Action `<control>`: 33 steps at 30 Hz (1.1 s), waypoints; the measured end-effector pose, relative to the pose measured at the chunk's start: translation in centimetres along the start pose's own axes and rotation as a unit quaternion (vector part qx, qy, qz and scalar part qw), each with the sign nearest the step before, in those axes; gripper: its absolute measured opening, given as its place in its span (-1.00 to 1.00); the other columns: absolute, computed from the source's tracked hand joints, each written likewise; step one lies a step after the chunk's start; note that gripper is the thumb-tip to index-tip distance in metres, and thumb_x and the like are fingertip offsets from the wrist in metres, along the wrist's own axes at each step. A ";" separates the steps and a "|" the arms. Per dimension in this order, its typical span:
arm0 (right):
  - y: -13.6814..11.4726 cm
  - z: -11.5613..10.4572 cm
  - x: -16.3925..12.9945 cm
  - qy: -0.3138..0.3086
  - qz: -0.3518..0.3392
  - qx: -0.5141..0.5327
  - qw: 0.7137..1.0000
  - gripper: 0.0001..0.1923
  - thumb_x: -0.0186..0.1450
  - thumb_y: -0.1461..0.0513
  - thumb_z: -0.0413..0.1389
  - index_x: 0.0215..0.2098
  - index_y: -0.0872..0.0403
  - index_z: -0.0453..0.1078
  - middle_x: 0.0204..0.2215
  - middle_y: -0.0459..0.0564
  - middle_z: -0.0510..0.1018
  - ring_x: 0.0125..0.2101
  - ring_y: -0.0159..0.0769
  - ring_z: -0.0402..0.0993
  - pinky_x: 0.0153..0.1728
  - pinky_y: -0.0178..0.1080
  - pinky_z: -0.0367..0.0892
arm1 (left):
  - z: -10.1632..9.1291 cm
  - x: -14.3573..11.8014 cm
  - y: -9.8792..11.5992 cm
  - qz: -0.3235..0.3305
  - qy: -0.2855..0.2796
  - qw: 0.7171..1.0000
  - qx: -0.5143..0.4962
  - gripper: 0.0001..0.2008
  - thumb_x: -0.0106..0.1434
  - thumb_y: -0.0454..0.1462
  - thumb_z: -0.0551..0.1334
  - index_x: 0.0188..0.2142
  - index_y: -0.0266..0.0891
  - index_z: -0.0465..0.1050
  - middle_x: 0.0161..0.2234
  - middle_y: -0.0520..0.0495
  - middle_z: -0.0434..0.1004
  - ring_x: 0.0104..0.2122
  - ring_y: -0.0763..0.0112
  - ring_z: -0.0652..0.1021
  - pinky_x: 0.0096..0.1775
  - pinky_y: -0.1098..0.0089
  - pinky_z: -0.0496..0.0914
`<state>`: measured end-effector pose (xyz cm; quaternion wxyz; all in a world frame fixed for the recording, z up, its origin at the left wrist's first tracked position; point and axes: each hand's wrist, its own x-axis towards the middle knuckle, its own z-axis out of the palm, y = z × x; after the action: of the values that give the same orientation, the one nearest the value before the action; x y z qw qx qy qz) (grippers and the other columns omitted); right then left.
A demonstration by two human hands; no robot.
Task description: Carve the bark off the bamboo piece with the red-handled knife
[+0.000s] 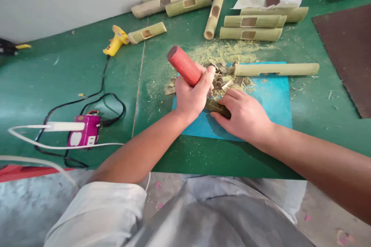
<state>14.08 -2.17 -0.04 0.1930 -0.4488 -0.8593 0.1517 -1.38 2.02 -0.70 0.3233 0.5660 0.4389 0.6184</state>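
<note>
My left hand (193, 94) is wrapped round a thick red cylindrical handle (185, 65) that slants up to the left; the tool's other end is hidden below the fist. Close beside it, my right hand (246, 112) grips a short dark green-brown piece of bamboo (217, 107) over a blue mat (275, 100). Whether the tool touches that piece I cannot tell. Bamboo chips (226, 81) and pale shavings are heaped just beyond both hands. A long pale bamboo tube (295, 69) with cut-outs lies at the mat's far edge.
Behind lie several bamboo tubes (263, 22) with rectangular openings. To the left are a yellow glue gun (116, 42), its black cord, and a purple power socket (84, 133) with a white plug and cable. A dark brown mat (348, 46) covers the right side.
</note>
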 end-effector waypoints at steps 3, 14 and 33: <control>0.0 0.0 0.0 0.001 -0.010 -0.012 1.000 -0.85 0.33 0.18 0.19 -0.32 0.12 0.46 -0.32 0.10 0.49 -0.28 -0.14 0.40 -0.24 -0.16 0.36 | -0.1 0.0 0.0 0.025 -0.024 0.999 0.009 -0.52 0.33 0.04 0.33 -0.57 -0.20 0.34 -0.60 0.09 0.37 -0.59 0.58 0.38 -0.47 0.43 0.35; 0.1 0.1 0.1 -0.006 -0.003 -0.005 1.000 -0.86 0.31 0.20 0.20 -0.33 0.12 0.45 -0.31 0.11 0.49 -0.27 -0.13 0.41 -0.23 -0.14 0.36 | -0.6 -0.2 0.8 0.066 -0.078 0.991 0.088 -0.69 0.34 -0.23 0.28 -0.53 -0.22 0.36 -0.55 0.08 0.38 -0.50 0.56 0.42 -0.33 0.43 0.42; 0.2 -0.1 0.2 0.000 -0.008 -0.001 1.000 -0.86 0.30 0.19 0.22 -0.36 0.12 0.45 -0.35 0.06 0.47 -0.33 -0.20 0.37 -0.30 -0.19 0.31 | 0.0 -0.1 0.9 -0.022 -0.032 0.999 -0.004 -0.56 0.32 -0.08 0.36 -0.60 -0.21 0.35 -0.61 0.08 0.35 -0.58 0.56 0.38 -0.44 0.42 0.34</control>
<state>14.18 -1.92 0.03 0.1939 -0.4419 -0.8630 0.1496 -1.32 1.55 0.03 0.3533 0.5741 0.4383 0.5945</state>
